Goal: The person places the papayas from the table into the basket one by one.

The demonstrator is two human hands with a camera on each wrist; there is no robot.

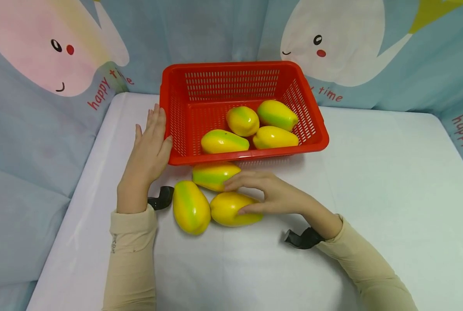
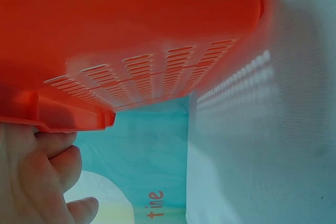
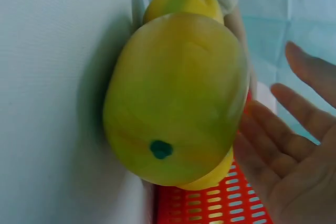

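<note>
My left hand (image 1: 147,149) rests along the left rim of a red plastic basket (image 1: 237,157), fingers extended; the left wrist view shows the fingers (image 2: 65,163) beneath that rim. Over the table, my right hand (image 1: 272,190) hovers above a glossy yellow papaya-like fruit (image 1: 231,209), with its fingers spread and not wrapped round it. Its fingertips overlap a second yellow-green fruit (image 1: 212,175) in front of the basket. A third fruit (image 1: 191,207) lies left of these two. In the right wrist view, a fruit (image 3: 176,98) fills the middle, beside the loosely spread hand (image 3: 294,150).
Inside the basket, several similar fruits (image 1: 275,137) sit toward the front and right. A white-covered table (image 1: 386,185) lies under everything. Behind it hangs a blue curtain (image 1: 215,34) printed with whales. Black wrist cameras (image 1: 303,238) are strapped to both wrists.
</note>
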